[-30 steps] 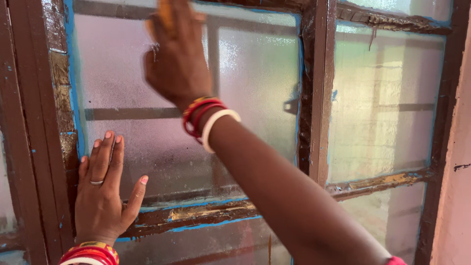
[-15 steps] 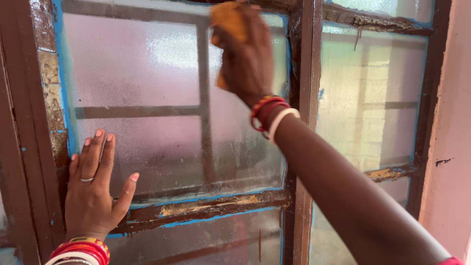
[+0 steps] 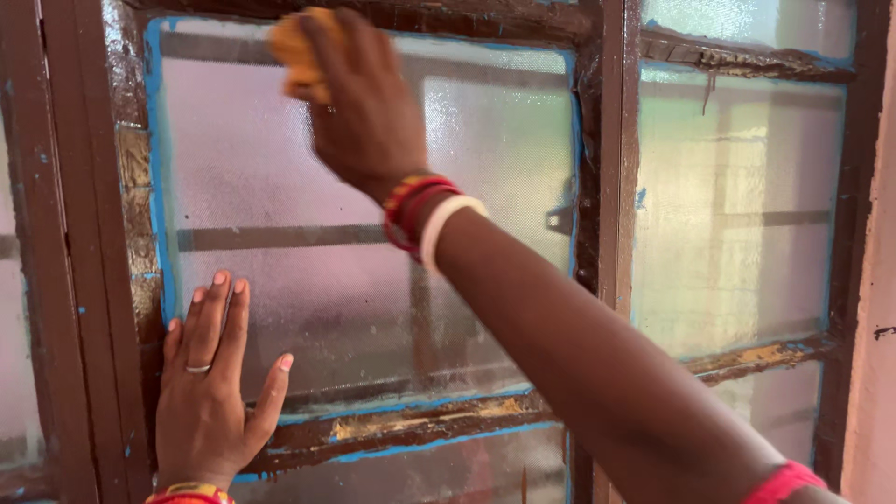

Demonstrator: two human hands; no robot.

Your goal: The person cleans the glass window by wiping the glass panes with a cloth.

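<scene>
My right hand [image 3: 364, 103] is raised to the top of a frosted glass pane [image 3: 308, 215] and grips a yellow-orange cloth [image 3: 297, 47] pressed against the glass. Red and white bangles sit on that wrist. My left hand [image 3: 210, 383] lies flat with fingers spread on the lower left corner of the same pane, a ring on one finger, its thumb out to the right. The pane sits in a dark brown wooden window frame [image 3: 607, 168] with blue paint along the edges.
A second frosted pane [image 3: 737, 215] fills the frame to the right. The lower crossbar [image 3: 411, 425] has worn, peeling paint. A pink wall [image 3: 873, 308] borders the window on the far right. Horizontal bars show dimly behind the glass.
My right hand with the cloth swept right along the top of the pane, then back towards the left. The left hand stayed flat on the glass.
</scene>
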